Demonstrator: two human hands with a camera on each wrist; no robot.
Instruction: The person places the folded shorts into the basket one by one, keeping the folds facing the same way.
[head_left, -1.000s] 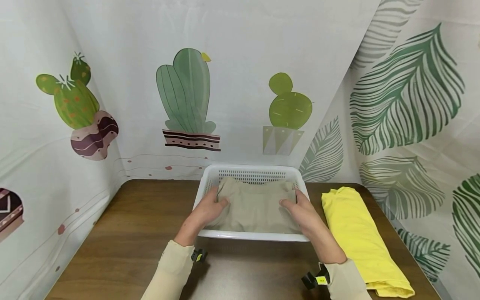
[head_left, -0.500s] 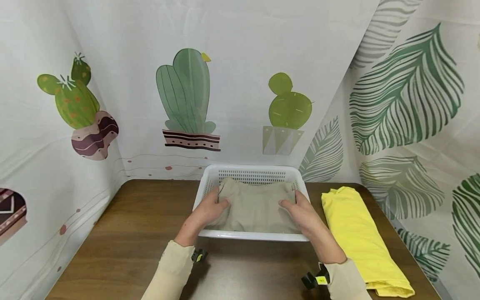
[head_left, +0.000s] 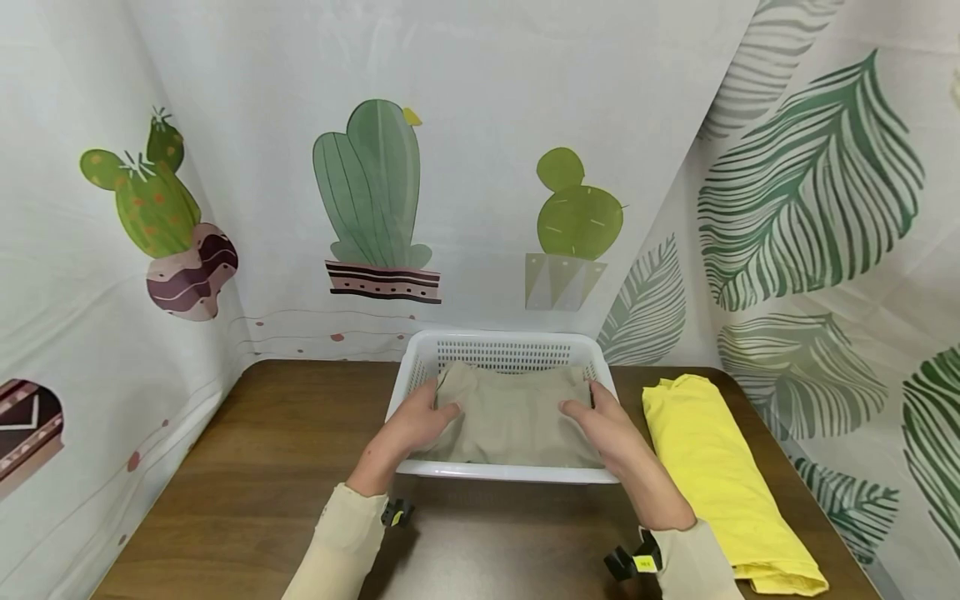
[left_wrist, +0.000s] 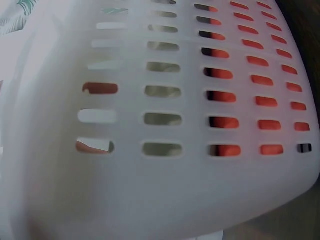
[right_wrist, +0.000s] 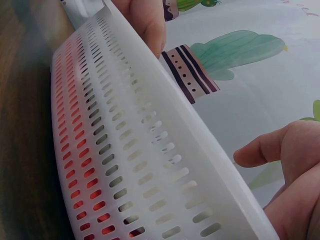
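Note:
A folded beige garment lies in a white plastic basket in the head view. My left hand grips its left side, thumb on top, other fingers hidden down the side. On the right side my right hand holds it the same way, thumb over the top edge. Through the slots of the basket wall in the left wrist view, red, black and beige cloth shows in layers. The right wrist view has the basket's long slotted side, with the right hand over the rim.
A folded yellow garment lies to the right of the basket on the brown wooden table. Behind the table hangs a white curtain printed with cacti and leaves, close to the basket's far rim.
The far edge of the beige garment sits slightly lower in the basket. Both hands keep nearly the same place, and the yellow garment has not moved.

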